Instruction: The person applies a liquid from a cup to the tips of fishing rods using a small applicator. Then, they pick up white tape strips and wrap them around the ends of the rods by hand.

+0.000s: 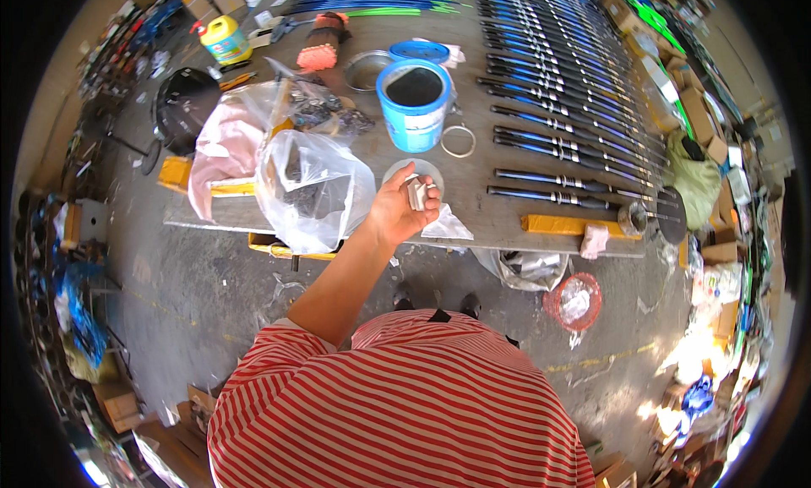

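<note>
My left hand (404,211) is raised over the near edge of the table, palm up, its fingers curled around a small pale grey-and-white blocky piece (417,194). Whether that is one piece or a stack I cannot make out. Behind the hand, partly covered by it, lies a round whitish dish or lid (432,172). Just beyond stands a blue bucket (411,126) with something dark inside. A scrap of clear plastic (449,226) lies at the table edge beside the hand. My right hand is out of view.
A clear plastic bag (314,188) and pink cloth (226,146) occupy the table's left. Rows of fishing rods (557,108) cover its right, behind a yellow-wrapped bar (574,225). A metal ring (459,141) lies near the bucket. On the floor stands a red basket (578,300).
</note>
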Demonstrator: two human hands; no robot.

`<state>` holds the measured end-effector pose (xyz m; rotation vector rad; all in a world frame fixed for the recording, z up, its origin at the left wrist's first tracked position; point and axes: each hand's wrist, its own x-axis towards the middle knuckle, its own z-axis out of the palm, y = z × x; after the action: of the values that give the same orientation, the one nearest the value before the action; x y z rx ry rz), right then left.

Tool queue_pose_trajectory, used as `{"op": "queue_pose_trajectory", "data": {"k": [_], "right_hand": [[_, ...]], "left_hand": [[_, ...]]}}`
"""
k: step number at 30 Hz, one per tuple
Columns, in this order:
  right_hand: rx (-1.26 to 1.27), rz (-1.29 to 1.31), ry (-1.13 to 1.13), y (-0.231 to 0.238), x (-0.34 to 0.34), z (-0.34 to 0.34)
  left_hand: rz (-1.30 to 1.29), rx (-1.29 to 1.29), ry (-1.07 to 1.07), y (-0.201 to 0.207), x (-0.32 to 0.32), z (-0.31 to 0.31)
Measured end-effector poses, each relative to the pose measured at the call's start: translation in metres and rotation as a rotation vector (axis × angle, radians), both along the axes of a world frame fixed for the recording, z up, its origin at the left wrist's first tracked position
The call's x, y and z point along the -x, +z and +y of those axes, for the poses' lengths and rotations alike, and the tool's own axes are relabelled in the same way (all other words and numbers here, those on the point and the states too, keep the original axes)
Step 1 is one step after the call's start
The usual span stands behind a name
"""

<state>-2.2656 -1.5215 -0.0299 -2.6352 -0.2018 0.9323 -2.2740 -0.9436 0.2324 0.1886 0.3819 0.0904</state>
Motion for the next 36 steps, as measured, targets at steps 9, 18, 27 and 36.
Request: {"op": "queue_pose_trajectory", "data": {"k": [9, 18, 27, 36], "right_hand": [[0.186, 0.139, -0.171, 0.036, 0.144, -0.061], [0.119, 0.216, -0.410, 0.013, 0.176, -0.121], [0.086, 0.334, -0.725, -0.008, 0.206, -0.293], [-0.162, -0.193, -0.830, -0.004, 0.030, -0.402]], "left_hand": [[-0.019, -0.200, -0.460, -0.009, -0.001, -0.087], [0.046, -0.361, -0.890, -0.016, -0.008, -0.263], [0.209, -0.970, -1.109, -0.071, -0.062, -0.458], [0.459, -2.029, -1.261, -0.226, -0.111, -0.437]]}}
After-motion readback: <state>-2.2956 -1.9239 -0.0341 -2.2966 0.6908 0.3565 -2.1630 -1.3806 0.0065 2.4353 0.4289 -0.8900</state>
